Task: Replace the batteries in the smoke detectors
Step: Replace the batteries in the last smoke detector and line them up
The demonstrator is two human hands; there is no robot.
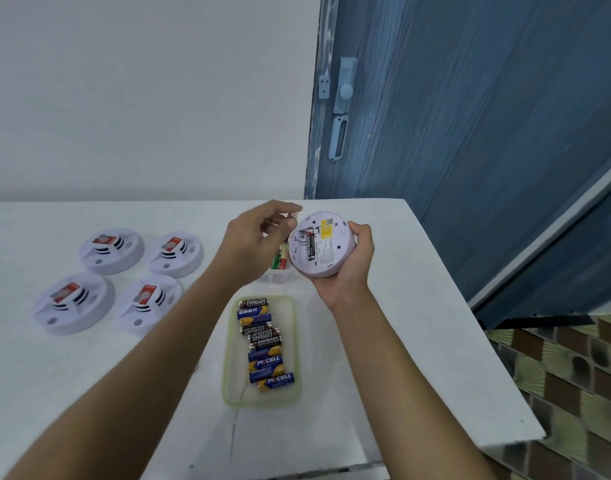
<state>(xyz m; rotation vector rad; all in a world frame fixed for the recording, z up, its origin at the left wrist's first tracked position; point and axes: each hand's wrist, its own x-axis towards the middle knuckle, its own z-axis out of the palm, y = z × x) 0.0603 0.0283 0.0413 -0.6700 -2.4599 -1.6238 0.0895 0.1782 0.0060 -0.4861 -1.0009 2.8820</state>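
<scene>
My right hand (349, 271) holds a round white smoke detector (326, 245) above the table, its back turned toward me. One black battery (311, 245) sits in its open compartment, with an empty slot beside it. My left hand (252, 240) hovers just left of the detector and pinches a small battery (293, 216) between thumb and fingers, close to the detector's upper left rim. Several more white detectors (111, 251) lie face up on the left of the table.
A green-rimmed clear tray (229, 358) with several Eveready and PKCELL batteries lies near me. A small white box (278, 271) holding green batteries sits under my left hand. The table's right edge (470, 323) drops to a tiled floor; a blue door stands behind.
</scene>
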